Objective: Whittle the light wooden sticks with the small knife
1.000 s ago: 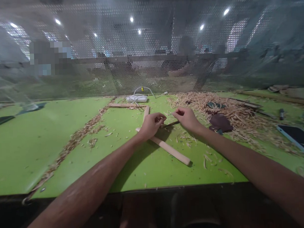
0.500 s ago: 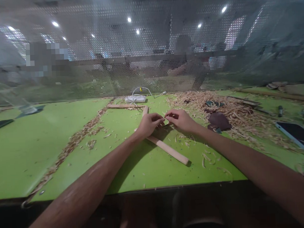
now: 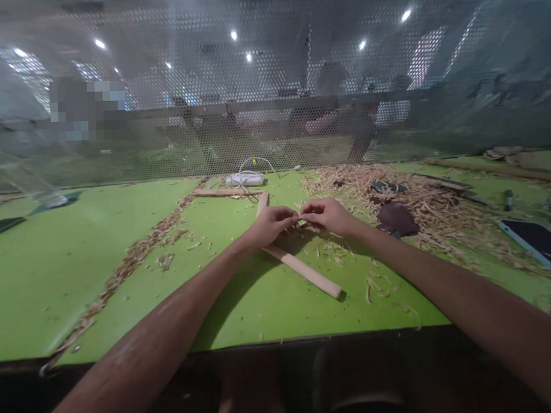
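My left hand (image 3: 276,223) and my right hand (image 3: 326,214) meet above the green tabletop (image 3: 243,316), fingertips almost touching. Both are closed in a pinch; whatever lies between the fingers is too small to make out. Beneath my left wrist, a pale rounded wooden stick (image 3: 305,272) slants toward the table's front edge. A second wooden piece (image 3: 263,201) shows just beyond my left hand, partly hidden by it. Curled wood shavings (image 3: 338,252) are scattered to the right, below my right hand.
A heap of shavings (image 3: 420,201) spreads at the right, with dark brown sandpaper-like pieces (image 3: 397,219) at its edge. A phone (image 3: 536,244) lies far right. A white power strip (image 3: 245,180) with a cable sits behind, near the perforated screen (image 3: 255,135). A flat wooden strip (image 3: 225,192) lies there too.
Both hands stay in nearly the same place, with only slight finger movement. The wooden stick on the table has barely shifted.
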Demonstrator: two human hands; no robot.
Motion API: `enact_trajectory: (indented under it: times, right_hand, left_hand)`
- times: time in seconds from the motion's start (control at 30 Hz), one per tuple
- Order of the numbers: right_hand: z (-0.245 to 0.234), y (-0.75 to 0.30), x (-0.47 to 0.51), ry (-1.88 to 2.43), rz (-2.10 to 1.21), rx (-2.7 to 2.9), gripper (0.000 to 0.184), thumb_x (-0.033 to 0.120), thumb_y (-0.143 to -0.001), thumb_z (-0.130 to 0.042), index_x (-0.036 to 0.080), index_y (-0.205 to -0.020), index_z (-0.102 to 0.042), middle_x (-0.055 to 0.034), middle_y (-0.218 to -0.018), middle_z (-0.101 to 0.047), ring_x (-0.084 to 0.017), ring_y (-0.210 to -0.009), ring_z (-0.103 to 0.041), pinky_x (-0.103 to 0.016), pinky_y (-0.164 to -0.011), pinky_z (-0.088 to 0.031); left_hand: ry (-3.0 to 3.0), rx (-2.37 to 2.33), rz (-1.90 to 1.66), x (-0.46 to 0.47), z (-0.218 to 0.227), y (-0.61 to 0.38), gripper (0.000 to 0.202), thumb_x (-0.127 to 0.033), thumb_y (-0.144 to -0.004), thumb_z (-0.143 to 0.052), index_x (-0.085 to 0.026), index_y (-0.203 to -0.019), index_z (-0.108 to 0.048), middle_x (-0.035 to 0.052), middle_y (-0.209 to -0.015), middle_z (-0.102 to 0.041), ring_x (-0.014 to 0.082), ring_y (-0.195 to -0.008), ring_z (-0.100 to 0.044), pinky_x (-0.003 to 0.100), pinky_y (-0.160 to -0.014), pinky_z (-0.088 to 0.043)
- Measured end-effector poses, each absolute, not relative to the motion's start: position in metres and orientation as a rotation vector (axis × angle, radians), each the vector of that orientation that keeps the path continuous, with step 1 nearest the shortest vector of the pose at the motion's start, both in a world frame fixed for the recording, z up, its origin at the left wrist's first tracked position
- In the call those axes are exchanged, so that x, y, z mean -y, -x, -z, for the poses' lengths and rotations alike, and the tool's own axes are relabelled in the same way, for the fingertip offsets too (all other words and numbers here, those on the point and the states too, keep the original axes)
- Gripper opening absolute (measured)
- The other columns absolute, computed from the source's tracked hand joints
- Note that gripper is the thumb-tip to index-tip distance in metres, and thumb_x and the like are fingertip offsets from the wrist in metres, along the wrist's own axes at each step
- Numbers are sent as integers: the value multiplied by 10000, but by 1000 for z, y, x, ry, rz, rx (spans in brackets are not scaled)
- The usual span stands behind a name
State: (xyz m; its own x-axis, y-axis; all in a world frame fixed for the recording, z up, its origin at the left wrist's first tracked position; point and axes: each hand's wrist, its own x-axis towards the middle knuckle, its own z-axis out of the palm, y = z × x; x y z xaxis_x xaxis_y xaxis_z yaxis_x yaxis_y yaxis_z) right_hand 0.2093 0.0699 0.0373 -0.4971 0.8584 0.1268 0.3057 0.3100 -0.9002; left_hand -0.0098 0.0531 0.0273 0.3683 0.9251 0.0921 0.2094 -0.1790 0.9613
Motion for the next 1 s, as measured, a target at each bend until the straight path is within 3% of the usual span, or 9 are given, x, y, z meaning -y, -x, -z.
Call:
enact_trajectory:
  times: [0.17, 0.5, 0.7, 1.0]
  right_hand:
    - [-38, -210, -70, 1021, -1174, 1966, 250, 415, -917, -822, 170, -914, -776, 13, -654, -623, -113, -559, -528, -248, -536, -418]
    - [-41, -210, -73, 1013, -1189, 2002, 246, 420, -877, -825, 178, -911, -799, 8, -648, -644, -124, -553, -533, -268, -547, -421]
    - [-43, -209, -68, 1030, -1110, 2073, 287, 455, -884, -813, 170, -923, -811, -9, -665, -655, -130, -566, -508, -282, -552, -387]
    - [-38, -202, -67, 1063, -900, 2122, 197, 386, -907, -749, 193, -866, -764, -22, -731, -676, -165, -656, -555, -299, -632, -412]
  left_hand:
    - [-1678, -1068, -905, -51, -30, 8, 151, -253, -991, -778, -151, -896, -721, 21, -765, -759, 123, -644, -700, 252, -657, -602]
    - [-1685, -1040, -872, -52, -28, 12, 103, -231, -985, -743, -149, -923, -730, 29, -803, -758, 124, -682, -699, 255, -670, -590]
    - [-1687, -1086, -870, -50, -31, 8, 104, -135, -968, -706, -152, -865, -708, 7, -754, -729, 114, -653, -674, 252, -681, -578]
    - [-1749, -1104, -916, -53, -26, 5, 87, -137, -921, -677, -167, -840, -665, -25, -696, -668, 124, -623, -633, 244, -634, -536]
